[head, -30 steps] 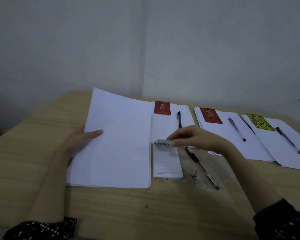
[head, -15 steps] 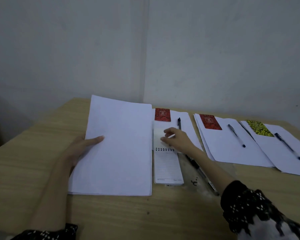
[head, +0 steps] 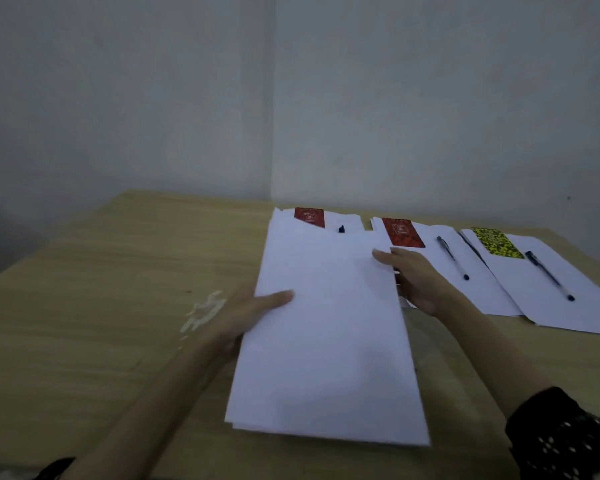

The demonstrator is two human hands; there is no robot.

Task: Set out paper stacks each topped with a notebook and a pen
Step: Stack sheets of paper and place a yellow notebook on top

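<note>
I hold a thick white paper stack (head: 326, 341) in the middle of the table. My left hand (head: 246, 317) grips its left edge with the thumb on top. My right hand (head: 413, 278) holds its right edge. The stack overlaps a set-out pile behind it, where a red notebook (head: 309, 217) and a pen tip (head: 341, 229) still show. To the right lie two more piles: one with a red notebook (head: 402, 232) and a pen (head: 452, 258), one with a yellow patterned notebook (head: 496, 243) and a pen (head: 548, 280). The white notepad and loose pen are hidden.
The wooden table (head: 101, 289) meets a grey wall corner behind. A white smear (head: 205, 310) marks the wood left of my left hand. A thin dark pen (head: 471, 249) lies between the two right piles.
My right hand left the white notepad and took the stack's right edge. The stack slid right, uncovering the smear and covering the notepad, the loose pen and part of the first pile.
</note>
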